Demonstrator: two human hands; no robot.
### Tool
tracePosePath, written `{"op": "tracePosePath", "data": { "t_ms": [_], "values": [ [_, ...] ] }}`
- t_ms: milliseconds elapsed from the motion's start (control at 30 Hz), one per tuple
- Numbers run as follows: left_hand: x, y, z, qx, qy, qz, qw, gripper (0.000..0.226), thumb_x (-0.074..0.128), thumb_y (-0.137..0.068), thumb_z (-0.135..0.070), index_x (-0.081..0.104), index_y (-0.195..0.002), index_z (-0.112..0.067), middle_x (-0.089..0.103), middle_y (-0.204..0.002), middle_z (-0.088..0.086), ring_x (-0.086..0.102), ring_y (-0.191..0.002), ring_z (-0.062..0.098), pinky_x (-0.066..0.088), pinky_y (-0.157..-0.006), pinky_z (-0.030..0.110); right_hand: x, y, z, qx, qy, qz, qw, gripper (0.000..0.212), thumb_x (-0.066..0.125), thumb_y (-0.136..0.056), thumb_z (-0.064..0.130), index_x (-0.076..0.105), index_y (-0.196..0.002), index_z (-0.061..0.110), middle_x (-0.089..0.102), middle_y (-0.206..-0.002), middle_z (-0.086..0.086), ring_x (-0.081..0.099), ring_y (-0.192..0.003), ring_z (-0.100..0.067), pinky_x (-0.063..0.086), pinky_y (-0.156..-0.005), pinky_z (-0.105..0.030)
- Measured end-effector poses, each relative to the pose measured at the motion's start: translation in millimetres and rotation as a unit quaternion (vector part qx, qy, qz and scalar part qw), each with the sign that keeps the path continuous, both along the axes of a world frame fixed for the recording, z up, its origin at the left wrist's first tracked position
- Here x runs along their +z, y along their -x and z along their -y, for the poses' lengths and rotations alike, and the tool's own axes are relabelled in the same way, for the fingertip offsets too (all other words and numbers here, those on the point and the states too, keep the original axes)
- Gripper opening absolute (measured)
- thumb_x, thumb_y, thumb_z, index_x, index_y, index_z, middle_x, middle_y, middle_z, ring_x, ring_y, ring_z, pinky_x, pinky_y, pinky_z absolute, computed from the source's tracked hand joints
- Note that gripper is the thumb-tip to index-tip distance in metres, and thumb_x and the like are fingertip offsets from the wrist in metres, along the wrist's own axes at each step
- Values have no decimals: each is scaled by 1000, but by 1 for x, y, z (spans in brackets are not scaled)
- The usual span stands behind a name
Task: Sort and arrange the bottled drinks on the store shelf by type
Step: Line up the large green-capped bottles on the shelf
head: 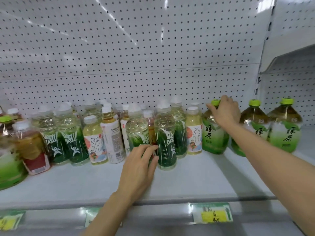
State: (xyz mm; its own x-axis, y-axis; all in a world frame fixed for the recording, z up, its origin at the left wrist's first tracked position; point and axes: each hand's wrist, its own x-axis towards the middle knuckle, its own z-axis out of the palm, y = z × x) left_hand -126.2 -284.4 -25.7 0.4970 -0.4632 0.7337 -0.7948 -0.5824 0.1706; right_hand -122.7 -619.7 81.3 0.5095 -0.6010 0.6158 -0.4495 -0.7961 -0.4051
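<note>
A white shelf carries mixed tea bottles in a crowded row. My left hand curls round the base of a clear bottle with a dark green label at the middle. Beside it stands a like bottle. My right hand grips the neck and lime cap of a large green tea bottle. Two more large green tea bottles stand to its right. Small pale bottles with white labels sit among the green ones.
A red-labelled amber bottle and a large green bottle stand at the far left. Pegboard backs the shelf. Price tags line the front rail. The shelf front is bare in front of the row.
</note>
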Motion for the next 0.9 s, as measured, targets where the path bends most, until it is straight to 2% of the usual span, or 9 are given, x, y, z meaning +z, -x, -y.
{"op": "tracePosePath", "data": {
  "t_ms": [67,167,267,333,400,533,733,800,900],
  "values": [
    [3,-1,6,-2,6,-6,1000,45,39,-101,-40,62,-132,-16,61,-124,-2,57,-111,16,49,-92,30,-7,5,-5,46,-98,20,994,72,53,-90,59,38,-138,7,44,-136,-22,43,-124,-42,43,-97,-51],
    [5,2,13,8,12,-16,1000,43,42,-101,-37,61,-133,-15,61,-125,-2,56,-112,17,50,-93,33,-31,22,-11,143,-228,34,963,98,75,-76,54,22,-152,25,34,-146,-22,40,-132,-42,37,-106,-52],
    [5,6,15,19,-5,-9,1000,39,50,-99,-33,61,-132,-15,61,-123,-2,57,-109,17,51,-90,33,-49,34,-18,154,-232,65,958,108,85,-67,46,19,-153,36,36,-147,-23,44,-129,-40,39,-104,-48],
    [3,7,14,27,-10,-1,1000,37,53,-99,-31,62,-130,-14,62,-121,-1,58,-108,18,51,-89,32,-52,37,-23,139,-227,96,959,109,87,-65,45,23,-151,30,39,-146,-20,43,-131,-38,39,-105,-49],
    [-1,9,11,42,-2,2,999,34,57,-98,-28,63,-128,-14,63,-119,0,58,-106,19,52,-88,32,-53,43,-23,133,-257,137,947,107,90,-61,37,27,-146,17,42,-146,-16,43,-133,-35,37,-107,-49],
    [-12,20,4,79,7,8,997,32,66,-94,-23,66,-123,-11,64,-117,3,59,-105,22,52,-86,34,-56,71,-27,163,-291,159,929,97,91,-60,29,33,-137,16,48,-140,-11,48,-127,-32,40,-103,-44],
    [-9,24,-9,130,-45,12,990,40,61,-94,-33,60,-128,-11,57,-126,7,54,-110,27,51,-91,40,-60,117,-58,260,-299,219,892,81,87,-64,29,46,-134,20,54,-132,-8,50,-108,-22,44,-91,-39],
    [-5,23,-15,147,-77,5,986,43,57,-95,-35,56,-133,-13,54,-132,6,51,-116,26,49,-95,41,-63,129,-68,298,-305,233,874,84,85,-62,37,47,-135,22,54,-133,-7,50,-110,-21,44,-93,-38],
    [-2,19,-29,165,-109,-2,980,45,56,-97,-34,52,-137,-13,50,-138,7,48,-121,28,46,-100,43,-65,146,-89,336,-329,237,850,94,83,-48,59,50,-132,32,56,-133,-3,53,-119,-26,46,-100,-50]
  ]
}}
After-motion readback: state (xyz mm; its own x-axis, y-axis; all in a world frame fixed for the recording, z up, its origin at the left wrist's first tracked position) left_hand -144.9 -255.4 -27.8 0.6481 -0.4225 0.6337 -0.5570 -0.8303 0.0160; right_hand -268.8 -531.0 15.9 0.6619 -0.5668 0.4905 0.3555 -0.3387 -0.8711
